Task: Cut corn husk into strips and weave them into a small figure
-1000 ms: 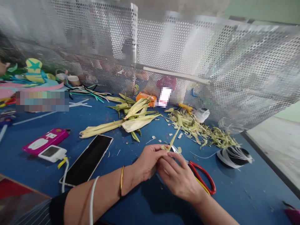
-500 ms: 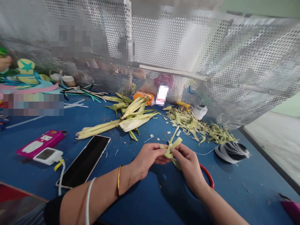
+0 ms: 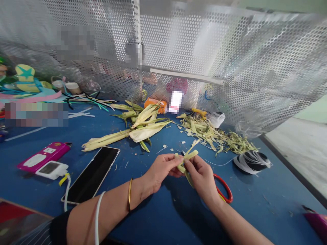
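Bounded at the back by the perforated metal screen [image 3: 178,44] along the far side of the blue tabletop [image 3: 255,207]. Obstructed before it by whole husks [image 3: 149,131] at centre and a heap of scraps [image 3: 204,132] rightward, with a narrow gap between. Closed off between left hand [image 3: 163,170] and right hand [image 3: 204,177] by a husk strip [image 3: 190,155]. Impeded at right by red-handled scissors [image 3: 227,189], partly hidden behind the right hand, and a spool [image 3: 251,163] trailing thread [image 3: 222,165]. Open between the forearms [image 3: 111,204], between black phone [image 3: 92,175] and left hand, and broadly right of the right forearm.
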A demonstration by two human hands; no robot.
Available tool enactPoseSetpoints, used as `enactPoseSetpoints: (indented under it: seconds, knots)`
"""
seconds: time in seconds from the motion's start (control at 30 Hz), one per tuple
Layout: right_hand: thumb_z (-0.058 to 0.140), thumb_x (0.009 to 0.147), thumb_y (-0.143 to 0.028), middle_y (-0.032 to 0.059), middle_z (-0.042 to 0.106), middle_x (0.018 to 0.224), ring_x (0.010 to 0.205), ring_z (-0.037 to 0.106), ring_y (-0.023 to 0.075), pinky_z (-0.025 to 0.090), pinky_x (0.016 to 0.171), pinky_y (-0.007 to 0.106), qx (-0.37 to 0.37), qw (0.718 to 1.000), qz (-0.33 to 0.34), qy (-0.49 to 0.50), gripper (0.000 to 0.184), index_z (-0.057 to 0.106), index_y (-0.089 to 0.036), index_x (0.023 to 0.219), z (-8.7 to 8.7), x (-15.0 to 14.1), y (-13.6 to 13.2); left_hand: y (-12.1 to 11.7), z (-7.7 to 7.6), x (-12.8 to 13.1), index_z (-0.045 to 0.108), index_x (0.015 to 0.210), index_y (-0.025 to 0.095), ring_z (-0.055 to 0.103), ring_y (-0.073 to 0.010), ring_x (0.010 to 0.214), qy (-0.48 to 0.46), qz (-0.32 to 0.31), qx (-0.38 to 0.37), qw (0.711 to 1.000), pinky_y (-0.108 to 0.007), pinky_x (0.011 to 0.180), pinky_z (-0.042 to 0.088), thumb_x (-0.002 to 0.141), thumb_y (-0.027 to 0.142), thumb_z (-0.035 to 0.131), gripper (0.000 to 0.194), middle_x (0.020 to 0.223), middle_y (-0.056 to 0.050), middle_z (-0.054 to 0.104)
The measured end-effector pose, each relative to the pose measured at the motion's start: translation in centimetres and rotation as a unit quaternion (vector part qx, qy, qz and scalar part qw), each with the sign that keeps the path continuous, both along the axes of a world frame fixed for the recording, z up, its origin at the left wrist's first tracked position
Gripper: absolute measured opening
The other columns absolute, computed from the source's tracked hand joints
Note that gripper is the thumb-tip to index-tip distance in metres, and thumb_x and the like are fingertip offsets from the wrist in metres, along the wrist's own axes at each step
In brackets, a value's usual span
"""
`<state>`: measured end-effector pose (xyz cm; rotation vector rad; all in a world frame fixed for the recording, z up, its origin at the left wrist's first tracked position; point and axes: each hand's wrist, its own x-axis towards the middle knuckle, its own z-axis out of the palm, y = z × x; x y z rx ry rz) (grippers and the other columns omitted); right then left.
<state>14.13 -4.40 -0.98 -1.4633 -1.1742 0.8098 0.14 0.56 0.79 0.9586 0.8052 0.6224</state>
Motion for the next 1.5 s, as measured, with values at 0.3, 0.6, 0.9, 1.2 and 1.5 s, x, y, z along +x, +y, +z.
enactPoseSetpoints:
  seconds: [0.3,0.6,0.9,1.2,1.5]
  knots:
    - [0.063,0.079,-0.041,-0.0023,0.054,0.062,0.059,0.048,0.0133,0.040,0.055,0.025,-0.020,0.996,-0.009,0.088,0.024,0.060,-0.019,0.072,-0.3,-0.2,0.2,0.0,-0.3,0.0,0.073,0.102,0.013,0.057,-0.0108,0.067,-0.001,-0.008,-0.003,1.000,-0.026,0.069,0.046,0.061,0.015,0.074,0.041,0.077,-0.002,0.065]
    - [0.064,0.079,-0.039,-0.0007,0.060,0.066,0.061,0.052,0.0146,0.043,0.060,0.027,-0.024,0.991,-0.008,0.133,0.021,0.064,-0.018,0.077,-0.3,0.0,0.3,0.3,0.5,-0.3,0.075,0.105,0.019,0.058,-0.0119,0.073,-0.003,-0.059,-0.025,0.998,-0.023,0.067,0.045,0.059,0.010,0.064,0.048,0.083,-0.003,0.067]
    - [0.067,0.076,-0.041,0.0004,0.065,0.064,0.062,0.058,0.0161,0.047,0.062,0.029,-0.030,0.993,0.001,0.116,0.024,0.064,-0.018,0.074,-0.4,-0.5,0.2,0.1,-0.5,0.1,0.076,0.096,0.014,0.064,-0.0139,0.076,0.009,0.028,-0.021,0.999,-0.024,0.069,0.049,0.069,0.031,0.078,0.032,0.085,-0.006,0.070]
    - [0.074,0.071,-0.041,0.0044,0.071,0.069,0.058,0.064,0.0166,0.053,0.064,0.032,-0.052,0.977,0.010,0.204,0.026,0.069,-0.016,0.075,0.4,-0.4,0.2,0.6,-0.3,0.0,0.076,0.092,0.012,0.055,-0.0112,0.062,0.045,0.045,0.070,0.996,-0.023,0.061,0.043,0.069,0.035,0.079,0.032,0.073,-0.002,0.069]
    - [0.064,0.083,-0.047,0.0022,0.065,0.059,0.053,0.060,0.0147,0.050,0.058,0.029,-0.065,0.992,0.050,0.100,0.034,0.061,-0.018,0.066,0.1,0.0,0.1,0.8,-0.2,-0.1,0.075,0.080,0.012,0.049,-0.0090,0.054,0.065,0.079,0.054,0.993,-0.023,0.054,0.040,0.067,0.031,0.078,0.023,0.065,-0.001,0.063]
